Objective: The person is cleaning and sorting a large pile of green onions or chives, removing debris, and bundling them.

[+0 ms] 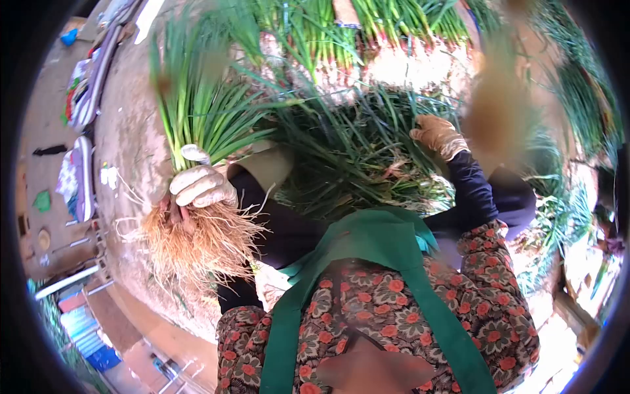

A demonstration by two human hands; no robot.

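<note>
My left hand (pixel 202 186), in a pale glove, is wrapped round a thick bunch of green onions (pixel 210 118). Their long green leaves point up and away from me, while the tangled tan roots (pixel 200 240) hang below the fist. On the right, my right hand (pixel 440 136) wears a tan glove and has its fingers curled at the edge of a heap of loose onion leaves (pixel 354 144). Whatever those fingers hold, if anything, is hidden. The heap lies between my knees, in front of the green apron (pixel 367 240).
Rows of green onions with reddish-white bases (pixel 400 33) lie at the far side. More onion bundles (pixel 584 105) lie at the right. Bare ground (pixel 128 125) extends on the left, with scattered belongings (pixel 82 98) beyond. Blurred brown spots cover part of the upper right.
</note>
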